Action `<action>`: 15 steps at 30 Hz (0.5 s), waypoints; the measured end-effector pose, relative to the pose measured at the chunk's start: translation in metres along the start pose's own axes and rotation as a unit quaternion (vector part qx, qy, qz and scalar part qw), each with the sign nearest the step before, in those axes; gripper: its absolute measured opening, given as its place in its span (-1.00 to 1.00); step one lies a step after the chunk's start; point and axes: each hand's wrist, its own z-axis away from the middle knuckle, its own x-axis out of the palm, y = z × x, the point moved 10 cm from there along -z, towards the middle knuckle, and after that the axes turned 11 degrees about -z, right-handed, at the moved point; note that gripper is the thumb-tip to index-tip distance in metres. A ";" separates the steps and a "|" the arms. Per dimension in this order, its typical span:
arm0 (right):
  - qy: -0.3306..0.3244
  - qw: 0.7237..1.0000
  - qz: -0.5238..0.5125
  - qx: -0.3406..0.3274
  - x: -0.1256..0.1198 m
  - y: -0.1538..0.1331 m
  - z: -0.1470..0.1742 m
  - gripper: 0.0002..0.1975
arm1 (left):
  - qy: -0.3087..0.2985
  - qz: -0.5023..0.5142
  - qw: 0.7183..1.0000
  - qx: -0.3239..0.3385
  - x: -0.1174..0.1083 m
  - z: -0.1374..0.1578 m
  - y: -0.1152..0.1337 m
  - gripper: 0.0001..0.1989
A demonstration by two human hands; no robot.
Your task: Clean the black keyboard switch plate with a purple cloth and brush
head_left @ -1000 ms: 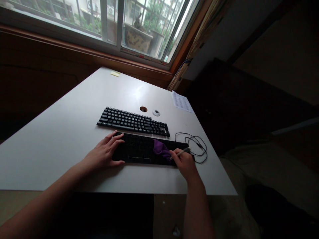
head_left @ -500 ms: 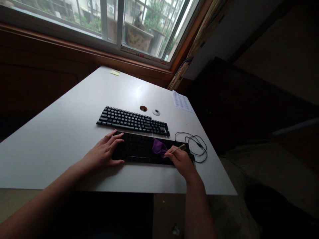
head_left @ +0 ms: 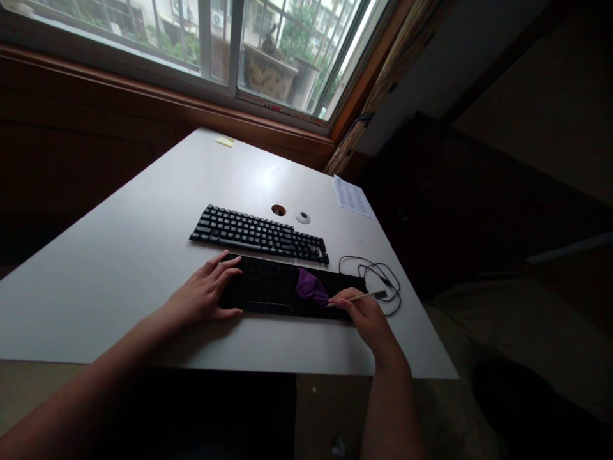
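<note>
A black keyboard base (head_left: 268, 284) without keycaps lies near the desk's front edge. My left hand (head_left: 211, 287) rests across its left end, fingers spread, thumb at the near edge. Above the right part of the base, my right hand (head_left: 361, 310) is closed in a pinch on a thin pale stick with a dark brush-like end (head_left: 380, 294). A crumpled purple cloth (head_left: 309, 285) lies on the base and tapers towards the right fingertips; I cannot tell whether they hold it too. Just beyond is a set of dark keycaps (head_left: 258, 233) in keyboard layout.
A coiled black cable (head_left: 395, 281) lies at the right end of the base. Farther back on the white desk (head_left: 119, 255) are a round hole (head_left: 278, 210), a ring-shaped cover (head_left: 302, 217), a printed sheet (head_left: 352, 197) and a yellow note (head_left: 225, 141). A window stands behind.
My right hand has moved right and slightly towards me, and the stick has tipped so its dark end points right. The cloth has stretched a little towards that hand. My left hand stays on the base.
</note>
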 end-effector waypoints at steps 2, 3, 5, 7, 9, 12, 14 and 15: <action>0.006 0.999 -0.015 0.028 0.000 0.007 0.003 -0.79 | 0.000 0.001 1.000 -0.001 -0.001 0.000 0.000 -0.24; 0.008 0.999 -0.016 0.039 -0.001 0.010 0.004 -0.81 | -0.002 -0.001 1.000 -0.001 -0.001 0.000 0.000 -0.24; 0.014 0.999 -0.009 0.051 -0.002 0.015 0.008 -0.82 | -0.006 -0.005 1.000 -0.002 -0.001 -0.001 0.001 -0.24; 0.025 0.998 0.000 0.050 -0.002 0.016 0.011 -0.83 | -0.008 -0.009 1.000 -0.004 -0.002 -0.001 0.002 -0.24; 0.040 0.998 0.001 0.038 -0.001 0.015 0.012 -0.83 | -0.008 -0.010 1.000 -0.005 -0.002 -0.001 0.002 -0.23; 0.044 0.999 -0.013 0.016 0.008 0.009 0.010 -0.83 | -0.007 -0.009 1.000 -0.007 -0.003 -0.001 0.002 -0.24; 0.035 0.999 -0.015 0.007 0.015 0.005 0.007 -0.83 | -0.005 -0.008 1.000 -0.004 -0.003 0.000 0.002 -0.25; 0.030 0.999 -0.012 0.004 0.017 0.004 0.005 -0.83 | -0.004 -0.009 1.000 -0.002 -0.002 0.000 0.003 -0.25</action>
